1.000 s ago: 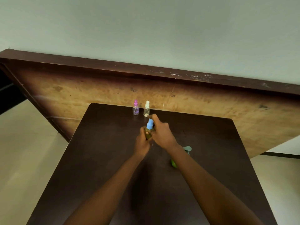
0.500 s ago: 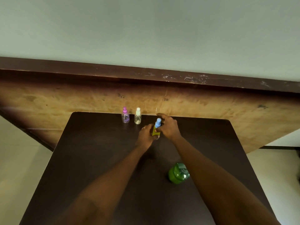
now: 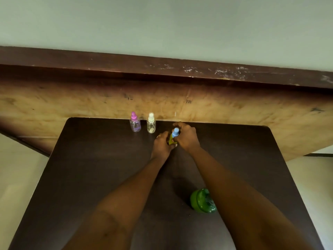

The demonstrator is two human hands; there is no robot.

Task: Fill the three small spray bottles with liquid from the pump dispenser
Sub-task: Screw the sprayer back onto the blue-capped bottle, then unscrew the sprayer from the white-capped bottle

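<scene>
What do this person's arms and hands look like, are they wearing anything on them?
Both forearms are bare, with no sleeves, gloves, watch or bracelets showing. The left hand wears a thin, light-coloured ring on one finger. The right hand shows no jewellery.

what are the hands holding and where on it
The blue-capped bottle: left hand grips its body, right hand its cap.

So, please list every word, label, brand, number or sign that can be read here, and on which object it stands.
No text can be read.
Green pump dispenser: pale patch on its top, too blurred to read.
Wooden board behind the table: small dark marks, too small to read.
The three spray bottles, pink-capped, white-capped and blue-capped: no label visible.
</scene>
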